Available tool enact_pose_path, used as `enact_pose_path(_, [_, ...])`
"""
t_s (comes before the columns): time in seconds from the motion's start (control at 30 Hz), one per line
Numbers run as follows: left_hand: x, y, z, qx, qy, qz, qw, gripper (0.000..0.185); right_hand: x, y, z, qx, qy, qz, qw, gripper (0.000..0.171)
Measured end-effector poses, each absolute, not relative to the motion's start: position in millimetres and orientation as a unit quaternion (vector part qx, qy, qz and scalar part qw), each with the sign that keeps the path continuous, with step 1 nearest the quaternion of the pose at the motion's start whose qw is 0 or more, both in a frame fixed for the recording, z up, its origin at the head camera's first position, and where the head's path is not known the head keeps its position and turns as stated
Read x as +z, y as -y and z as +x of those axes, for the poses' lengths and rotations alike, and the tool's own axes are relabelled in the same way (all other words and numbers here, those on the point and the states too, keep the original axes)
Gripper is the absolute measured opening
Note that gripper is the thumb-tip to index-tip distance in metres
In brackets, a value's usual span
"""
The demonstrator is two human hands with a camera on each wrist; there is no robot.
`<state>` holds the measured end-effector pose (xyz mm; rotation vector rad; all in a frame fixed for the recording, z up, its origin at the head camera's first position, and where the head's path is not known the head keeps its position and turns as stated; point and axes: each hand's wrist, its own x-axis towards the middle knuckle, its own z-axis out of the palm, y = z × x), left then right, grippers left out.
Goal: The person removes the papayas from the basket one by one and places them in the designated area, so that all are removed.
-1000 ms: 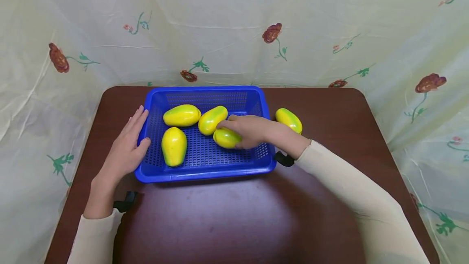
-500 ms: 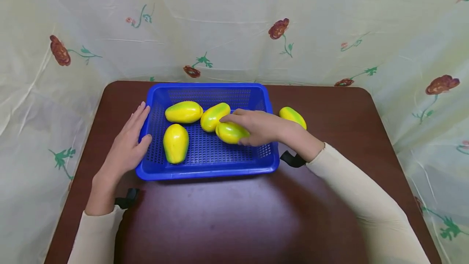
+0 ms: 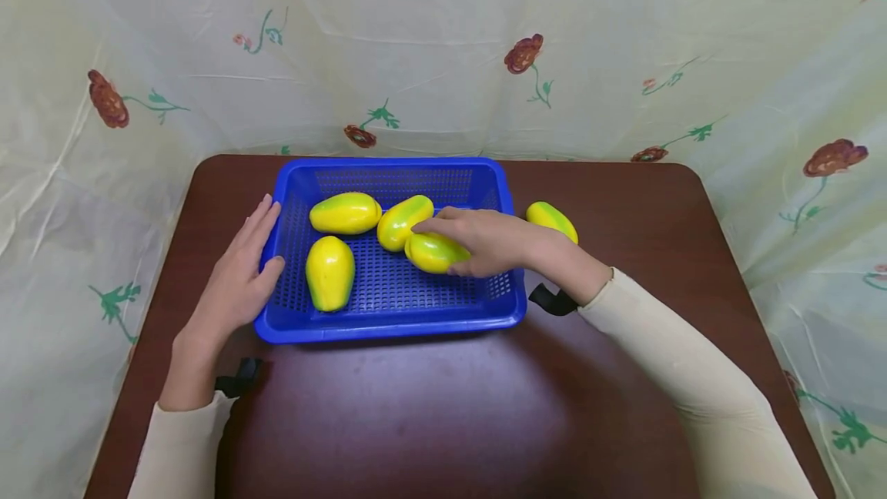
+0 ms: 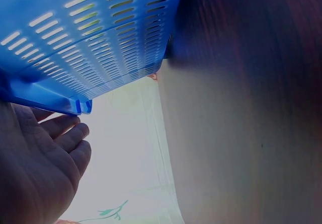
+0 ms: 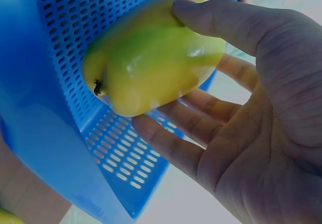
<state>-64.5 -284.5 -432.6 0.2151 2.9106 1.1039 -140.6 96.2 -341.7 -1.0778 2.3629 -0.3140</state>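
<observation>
Head view: barely anything is changing since half a second ago, the right hand (image 3: pixel 485 241) is still gripping the mango (image 3: pixel 431 252) inside the blue basket (image 3: pixel 388 322) (long axis running left-right). The left hand (image 3: pixel 239 276) is resting flat-fingered against the basket's side.

Left wrist view: relaxed fingers (image 4: pixel 65 133) are sitting beside the rim.

Right wrist view: thumb and fingers (image 5: pixel 201 113) are curling round the mango, stem end pointing left.

Head cam: high, looking forward and down over the whole bench (image 3: pixel 430 406). Left wrist cam: tight under the blue basket (image 4: pixel 90 38) wall at frame top. Right wrist cam: close on its mesh. All three share the basket
</observation>
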Motion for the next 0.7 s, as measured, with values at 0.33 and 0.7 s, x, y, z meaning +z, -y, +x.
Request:
enact_pose_path(0.33, [-431.1, 284.9, -65.7, 0.351, -0.934, 0.072, 0.007, 0.076, -337.5, -99.3, -136.1, -0.121, -0.876, -0.393, 0.253, 0.072])
enact_pose_path(0.7, [-432.0, 283.7, -62.9, 0.351, -0.934, 0.073, 0.005, 0.075, -339.4, -99.9, -133.2, -0.133, -0.877, -0.388, 0.251, 0.072])
